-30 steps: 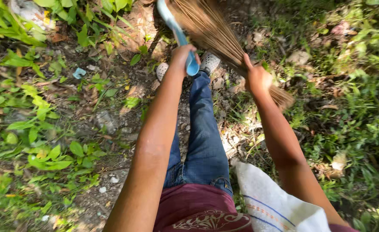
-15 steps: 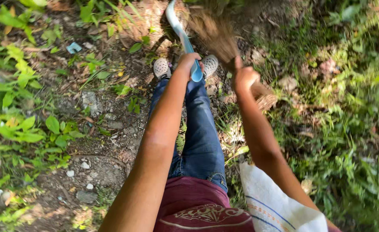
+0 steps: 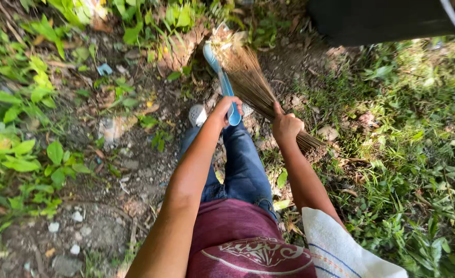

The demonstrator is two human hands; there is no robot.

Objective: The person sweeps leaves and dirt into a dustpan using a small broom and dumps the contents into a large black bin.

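- Bare dirt path with pebbles runs through the near middle of the scene, leafy weeds on the left, grass on the right, something dark across the far right corner.
- Broom of thin brown sticks lies slanted at the far middle, its splayed tips by the far leaves, its bound end nearer on the right.
- I judge it light and springy; single sticks would snap or slide out, so the tight bundle near the bound end is the place to hold.
- Right hand has its fingers wrapped around that bundle.
- Left hand has its fingers closed on a blue plastic handle, stiff, smooth and probably a bit slippery; what it leads to is hidden.
- White woven sack hangs at the near right; I cannot see into it.
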